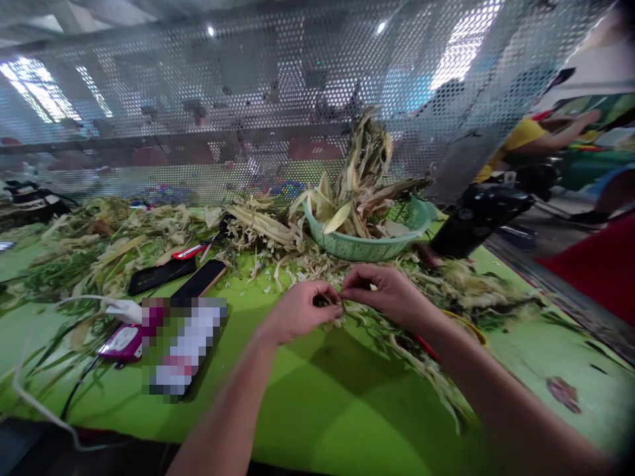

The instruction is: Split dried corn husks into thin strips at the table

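Both hands meet over the green table (317,396), just in front of a litter of dry leaf strips. My left hand (302,309) is closed, its fingertips pinching a thin green-brown plant strip (331,305). My right hand (384,291) is closed too and pinches the same strip from the other side. A pile of pale husks and strips (446,284) lies under and behind my right wrist. Behind the hands stands a light green plastic basket (367,248) heaped with dry husk leaves (360,178).
Husks and green stems (109,241) cover the table's left and back. A red-handled cutter (191,250), two dark flat cases (163,274), a pink device (124,342) with a white cable lie at left. A perforated metal screen (248,99) stands behind. Another person's arm (555,132) shows far right.
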The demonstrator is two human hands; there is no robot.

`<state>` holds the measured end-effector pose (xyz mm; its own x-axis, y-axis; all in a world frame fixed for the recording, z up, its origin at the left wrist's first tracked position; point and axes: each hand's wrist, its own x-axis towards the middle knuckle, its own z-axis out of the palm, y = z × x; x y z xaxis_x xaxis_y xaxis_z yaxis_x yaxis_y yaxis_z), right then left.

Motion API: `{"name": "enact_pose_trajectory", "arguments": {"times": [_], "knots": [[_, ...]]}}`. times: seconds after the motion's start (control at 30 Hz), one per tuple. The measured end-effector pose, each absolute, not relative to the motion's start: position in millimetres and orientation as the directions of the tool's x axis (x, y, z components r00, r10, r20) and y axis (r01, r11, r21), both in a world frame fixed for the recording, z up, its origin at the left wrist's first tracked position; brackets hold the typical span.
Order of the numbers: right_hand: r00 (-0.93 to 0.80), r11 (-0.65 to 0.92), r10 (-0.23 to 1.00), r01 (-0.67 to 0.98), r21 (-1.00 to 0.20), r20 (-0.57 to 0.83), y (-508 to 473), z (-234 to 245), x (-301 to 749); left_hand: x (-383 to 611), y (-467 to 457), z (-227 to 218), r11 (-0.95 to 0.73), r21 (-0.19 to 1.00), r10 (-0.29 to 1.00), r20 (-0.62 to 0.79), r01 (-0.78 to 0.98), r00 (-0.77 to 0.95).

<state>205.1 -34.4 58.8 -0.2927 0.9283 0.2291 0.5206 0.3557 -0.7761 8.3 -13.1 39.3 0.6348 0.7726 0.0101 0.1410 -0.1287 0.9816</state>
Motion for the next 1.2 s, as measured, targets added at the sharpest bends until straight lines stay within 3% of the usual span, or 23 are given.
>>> {"name": "enact_pose_trajectory", "arguments": {"times": [0.07,0.13,0.27,0.47,0.57,0.67,0.8,0.87,1.0,1.2], "knots": [[-0.241,0.249,0.956,0.384,-0.889,0.164,-32.9,57.4,204.8,7.5,-12.0,39.9,0.032,0.998,0.776,0.007,-0.051,0.631],[-0.185,0.222,0.968,0.313,-0.923,0.169,-33.7,54.8,200.3,8.9,-11.3,39.7,0.13,0.97,0.83,0.007,-0.206,0.558],[-0.116,0.376,0.925,0.429,-0.821,0.362,-41.1,49.6,186.1,15.1,-8.4,35.3,0.168,0.935,0.914,-0.029,-0.314,0.404],[-0.216,0.504,0.776,0.777,-0.377,0.592,-52.6,49.0,175.6,22.1,-7.5,30.4,0.03,0.991,0.965,0.005,-0.13,0.264],[-0.252,0.492,0.777,0.815,-0.306,0.578,-54.2,49.2,173.8,23.3,-11.6,31.1,-0.077,0.99,0.974,0.048,0.121,0.222],[-0.212,0.461,0.823,0.792,-0.4,0.527,-52.5,46.3,173.0,25.1,-16.4,29.8,-0.225,0.918,0.967,0.169,0.325,0.191],[-0.079,0.362,0.901,0.677,-0.641,0.427,-45.6,38.4,174.6,29.5,-22.0,24.3,-0.5,0.712,0.86,0.476,0.492,0.185],[-0.02,0.302,0.932,0.592,-0.747,0.361,-42.1,36.6,176.0,31.8,-24.6,21.6,-0.57,0.62,0.807,0.546,0.539,0.225],[0.033,0.233,0.958,0.495,-0.837,0.286,-38.0,38.5,180.5,36.0,-28.9,19.4,-0.626,0.546,0.765,0.566,0.557,0.306],[0.084,0.208,0.959,0.435,-0.876,0.27,-32.7,40.5,192.0,36.2,-34.3,27.9,-0.616,0.64,0.788,0.507,0.459,0.35]]}}
